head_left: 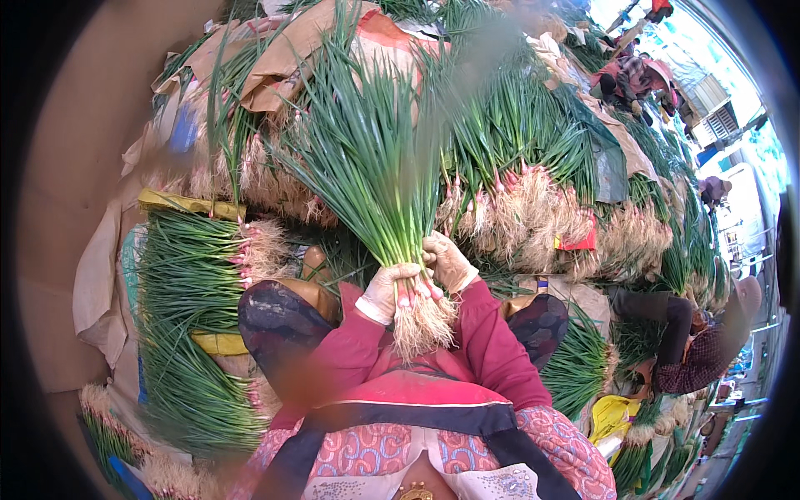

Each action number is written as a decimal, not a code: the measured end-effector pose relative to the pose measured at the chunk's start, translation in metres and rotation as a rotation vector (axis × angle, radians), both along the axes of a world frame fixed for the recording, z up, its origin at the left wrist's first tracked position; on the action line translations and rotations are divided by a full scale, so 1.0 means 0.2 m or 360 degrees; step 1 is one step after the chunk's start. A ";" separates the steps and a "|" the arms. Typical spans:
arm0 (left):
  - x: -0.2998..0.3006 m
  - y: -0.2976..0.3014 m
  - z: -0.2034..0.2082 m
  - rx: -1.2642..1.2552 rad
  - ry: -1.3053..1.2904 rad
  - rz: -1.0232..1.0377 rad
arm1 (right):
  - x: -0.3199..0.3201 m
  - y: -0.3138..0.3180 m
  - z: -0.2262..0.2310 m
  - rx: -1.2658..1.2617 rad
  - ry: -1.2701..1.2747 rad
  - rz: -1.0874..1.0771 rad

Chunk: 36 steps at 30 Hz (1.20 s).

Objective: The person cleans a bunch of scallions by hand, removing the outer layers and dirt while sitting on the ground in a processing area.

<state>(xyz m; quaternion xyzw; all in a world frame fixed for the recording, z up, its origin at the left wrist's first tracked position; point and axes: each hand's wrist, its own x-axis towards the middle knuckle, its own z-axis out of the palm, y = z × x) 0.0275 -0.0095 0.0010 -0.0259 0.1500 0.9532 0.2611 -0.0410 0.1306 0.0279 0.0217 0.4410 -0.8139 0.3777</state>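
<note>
In front of my chest I hold a bunch of spring onions (387, 196), its green leaves fanning up and away, its pink bulbs and pale stringy roots hanging toward my lap. My left hand (390, 293), in a whitish glove, is closed round the stems just above the bulbs. On the other side, my gloved right hand (447, 262) grips the same bunch slightly higher, its fingers curled against the stems. Some fingers of both hands are hidden behind the stalks.
Bundled spring onions (187, 271) lie stacked at my left, roots toward me. A long row of rooted bunches (525, 204) spreads ahead, with brown paper sheets (292, 54) among them. A person in a checked top (700, 362) sits at the right; a yellow bag (612, 417) lies nearby.
</note>
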 end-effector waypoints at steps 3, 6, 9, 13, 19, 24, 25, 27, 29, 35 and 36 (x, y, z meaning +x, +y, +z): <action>0.02 0.00 0.05 0.0220 -0.0112 0.0100 | 0.12 -0.08 0.17 0.0105 -0.0442 -0.0351; 0.01 0.00 0.02 0.0290 -0.0065 0.0110 | 0.13 -0.09 0.11 0.0343 -0.0305 -0.0469; -0.01 0.02 -0.04 0.0272 0.0009 0.0028 | 0.06 0.02 -0.15 0.0643 0.0363 -0.0270; 0.01 0.01 -0.03 0.0320 0.0021 0.0067 | -0.02 0.15 -0.14 0.2524 0.1255 0.0194; 0.01 0.00 0.06 0.0367 0.0117 -0.0132 | -0.13 0.23 0.13 0.2661 0.1374 0.0267; -0.03 0.07 0.11 0.0240 -0.0033 0.0085 | -0.55 0.41 0.21 0.3000 0.1689 -0.0796; -0.04 0.06 0.07 0.0282 0.0131 0.0071 | -0.61 0.44 0.18 0.3080 0.1583 -0.0535; -0.04 0.05 0.06 0.0248 0.0152 -0.0030 | -0.65 0.45 0.18 0.3186 0.1512 -0.0229; -0.05 0.03 0.03 0.0068 0.0158 -0.0059 | -0.61 0.43 0.22 0.2909 0.1372 -0.0391; -0.03 0.06 0.09 0.0045 0.0094 0.0122 | 0.04 0.24 0.25 0.1653 0.1113 -0.0453; -0.03 0.07 0.11 0.0076 0.0078 0.0116 | 0.15 0.21 0.26 0.1543 0.1059 -0.0412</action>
